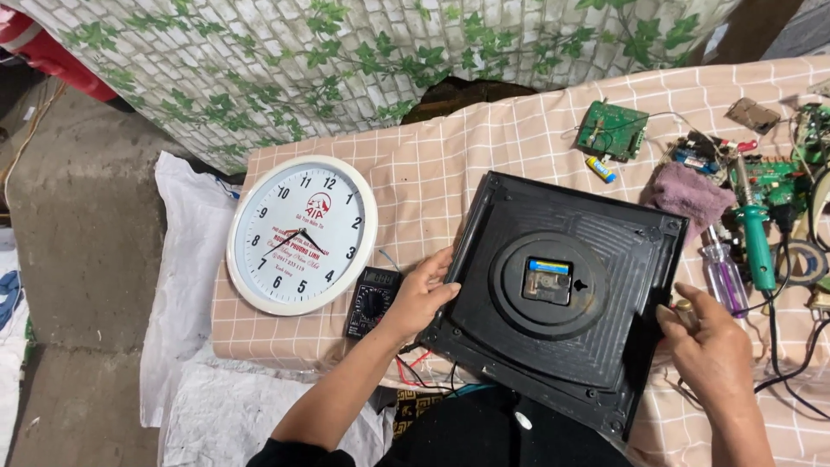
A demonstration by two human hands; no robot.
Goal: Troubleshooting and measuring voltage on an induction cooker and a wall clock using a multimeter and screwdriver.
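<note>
Both hands are gripping a square black clock back point(562, 303), which is lying face down and tilted at the near edge of the desk point(450, 164). The left hand point(421, 296) is curling its fingers over the panel's left edge, thumb on top. The right hand point(709, 346) is pressing against the right edge with fingers folded, and a small yellowish tool tip point(686, 309) is showing at its fingertips; whether it is pinching that tip I cannot tell. In the panel's round recess the clock movement point(547, 280) is sitting, with a blue strip along its top.

Left of the panel a black multimeter point(372, 301) is lying beside a round white wall clock point(302, 234), face up on the checked cloth. To the right a purple rag point(689, 195), a clear-handled screwdriver point(724, 275), a green-handled soldering iron point(758, 246) and green circuit boards point(612, 130) are lying scattered.
</note>
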